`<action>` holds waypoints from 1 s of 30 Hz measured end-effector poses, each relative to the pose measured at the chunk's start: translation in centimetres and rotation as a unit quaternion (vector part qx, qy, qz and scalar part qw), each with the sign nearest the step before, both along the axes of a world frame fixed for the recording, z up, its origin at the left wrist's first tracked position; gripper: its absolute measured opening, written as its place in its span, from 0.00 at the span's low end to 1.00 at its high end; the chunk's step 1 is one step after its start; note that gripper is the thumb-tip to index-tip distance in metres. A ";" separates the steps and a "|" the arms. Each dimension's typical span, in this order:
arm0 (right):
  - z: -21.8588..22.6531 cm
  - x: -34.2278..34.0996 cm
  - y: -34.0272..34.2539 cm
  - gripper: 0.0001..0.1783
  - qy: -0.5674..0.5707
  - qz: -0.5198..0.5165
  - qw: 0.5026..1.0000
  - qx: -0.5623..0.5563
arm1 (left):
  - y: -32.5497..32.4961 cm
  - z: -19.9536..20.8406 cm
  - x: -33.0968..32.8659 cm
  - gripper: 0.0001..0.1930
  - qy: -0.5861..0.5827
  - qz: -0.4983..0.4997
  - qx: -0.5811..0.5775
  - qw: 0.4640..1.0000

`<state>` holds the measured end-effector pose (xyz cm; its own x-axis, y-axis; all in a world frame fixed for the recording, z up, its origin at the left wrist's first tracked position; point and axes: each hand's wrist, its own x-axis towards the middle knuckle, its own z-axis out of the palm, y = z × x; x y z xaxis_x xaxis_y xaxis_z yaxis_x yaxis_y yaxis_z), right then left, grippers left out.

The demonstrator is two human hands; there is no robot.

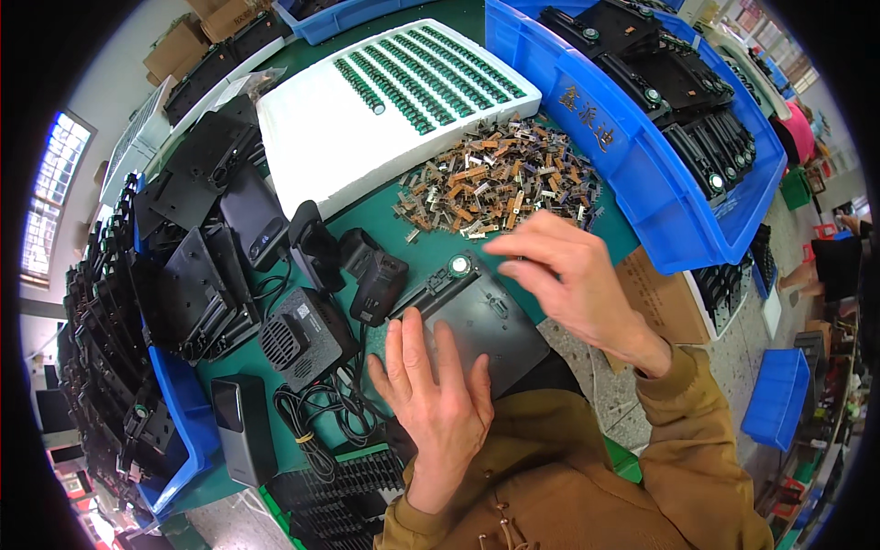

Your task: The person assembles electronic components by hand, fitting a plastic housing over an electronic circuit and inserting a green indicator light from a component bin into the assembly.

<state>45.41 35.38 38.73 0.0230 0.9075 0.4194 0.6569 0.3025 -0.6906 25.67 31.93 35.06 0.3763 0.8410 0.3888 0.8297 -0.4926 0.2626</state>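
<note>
A flat black plastic panel (490, 344) lies at the table's near edge, with a round green-and-white part (459, 266) set at its far end. My left hand (438, 394) rests on the panel's left side, its fingers stretched out and spread. Above the panel's far right corner hovers my right hand (577, 284), thumb and forefinger brought close in a pinch. Whatever may be between those tips is too small to make out. Just beyond it spreads a pile of small brown and metal slide-switch-like parts (500, 179).
A white foam tray (307, 137) holds rows of green round parts. Blue bins (632, 174) with black panels stand right; stacked black panels (110, 367) crowd the left. A black speaker-like box (307, 337), coiled cable (307, 431), handheld device (378, 284) and dark upright box (243, 429) sit left of my hands.
</note>
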 end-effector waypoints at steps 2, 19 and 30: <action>-0.3 -1.4 1.3 0.09 -0.010 0.011 1.000 -0.014 | 0.0 -0.1 0.1 0.24 -0.004 0.001 0.000 1.000; -0.5 -2.9 1.9 0.08 0.062 -0.028 0.990 -0.126 | 0.0 0.3 0.3 0.24 -0.022 -0.004 -0.023 0.999; -0.9 2.9 -1.6 0.11 -0.095 -0.067 0.993 -0.017 | -0.1 0.3 0.1 0.23 -0.006 0.001 -0.011 1.000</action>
<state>48.26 33.75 37.81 0.0675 0.9152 0.3974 0.8087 0.1831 -0.5590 25.75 31.85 35.35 0.3697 0.8502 0.3748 0.8276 -0.4847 0.2832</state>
